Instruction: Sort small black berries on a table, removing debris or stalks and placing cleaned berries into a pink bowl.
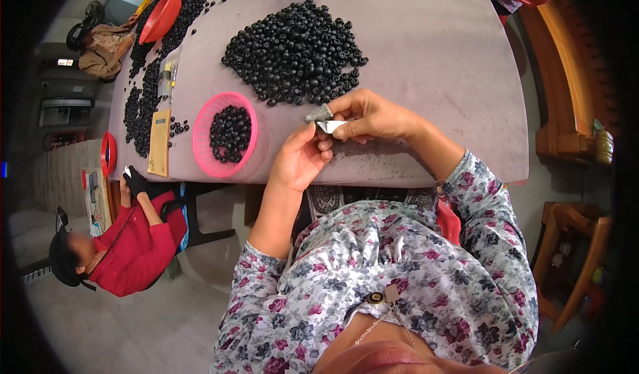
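Note:
Just in front of me, over the table's near edge, my two hands meet. My right hand (381, 117) pinches a small folded white piece (331, 127) that looks like paper. A grey cover (319, 113) wraps the tip of one finger of that hand. My left hand (296, 159) is closed against the white piece, thumb and fingertips together; a tiny dark thing shows there, mostly hidden. Beyond my hands lies a heap of round black beads (293, 51), with holes in several. To the left stands a pink plastic basket (254, 134) with black beads (230, 134) inside.
A cloth-covered table (439, 54) spreads ahead. At its left are more black beads (138, 121), a tan paper packet (159, 144) and a red basket (162, 17). One person in red (143, 251) sits at left, another (106, 47) farther off. Wooden furniture (566, 74) stands right.

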The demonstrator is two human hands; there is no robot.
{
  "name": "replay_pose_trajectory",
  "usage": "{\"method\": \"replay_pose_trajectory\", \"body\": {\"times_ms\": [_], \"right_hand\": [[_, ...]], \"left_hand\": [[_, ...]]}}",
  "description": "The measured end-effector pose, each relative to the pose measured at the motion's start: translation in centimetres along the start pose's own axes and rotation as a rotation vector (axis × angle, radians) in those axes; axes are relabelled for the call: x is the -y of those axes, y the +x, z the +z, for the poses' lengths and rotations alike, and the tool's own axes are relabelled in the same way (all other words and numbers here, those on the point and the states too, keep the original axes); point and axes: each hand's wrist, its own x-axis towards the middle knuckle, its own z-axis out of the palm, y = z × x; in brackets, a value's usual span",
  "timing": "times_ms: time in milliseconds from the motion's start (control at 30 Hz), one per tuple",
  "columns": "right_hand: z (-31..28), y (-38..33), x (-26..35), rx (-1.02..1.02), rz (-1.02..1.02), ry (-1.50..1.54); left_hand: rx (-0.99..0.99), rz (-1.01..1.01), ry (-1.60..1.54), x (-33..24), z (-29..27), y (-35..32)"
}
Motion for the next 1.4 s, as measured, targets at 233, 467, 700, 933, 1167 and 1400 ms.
{"method": "replay_pose_trajectory", "body": {"times_ms": [233,467,700,933,1167,1400], "right_hand": [[0.3,-0.4,0.8,0.009,0.009,-0.011],[0.5,-0.4,0.7,-0.010,0.007,-0.007],[0.6,-0.4,0.8,-0.018,0.017,-0.031],[0.2,-0.1,0.2,0.001,0.005,-0.029],[0.3,-0.2,0.3,-0.004,0.008,-0.072],[0.4,-0.2,0.7,0.015,0.002,-0.068]], "left_hand": [[-0.006,0.061,0.005,0.1,1.2,-0.1],[0.017,0.056,-0.046,0.3,1.0,-0.2],[0.029,0.055,-0.099,0.6,1.0,-0.2],[0.023,0.052,-0.122,0.9,1.6,-0.4],[-0.006,0.061,-0.164,1.1,1.5,-0.2],[0.006,0.059,-0.182,1.2,1.2,-0.4]]}}
